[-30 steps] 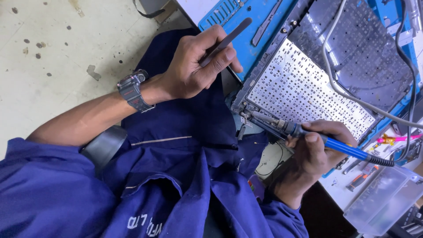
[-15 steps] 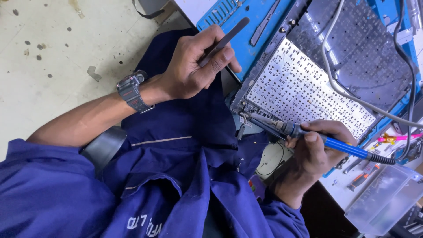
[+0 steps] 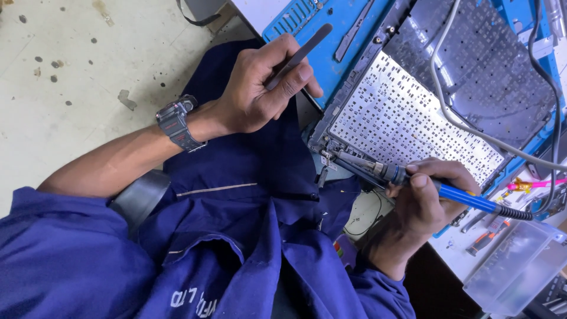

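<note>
My left hand (image 3: 260,88), with a dark wristwatch (image 3: 177,124) on its wrist, pinches dark tweezers (image 3: 301,53) over the edge of a blue work mat (image 3: 295,20). My right hand (image 3: 425,201) grips a blue-handled soldering iron (image 3: 472,201). The iron's metal tip touches the near corner of an opened laptop case (image 3: 331,150). The case lies on the mat and shows the silver perforated back of its keyboard (image 3: 407,118) and a dark sheet (image 3: 490,71) beyond it.
A grey cable (image 3: 449,112) runs across the keyboard back. A clear plastic box (image 3: 514,266), small screwdrivers (image 3: 484,242) and a pink tool (image 3: 525,185) lie by my right hand. A stained pale floor (image 3: 71,88) is at the left, with my blue coverall (image 3: 236,236) below.
</note>
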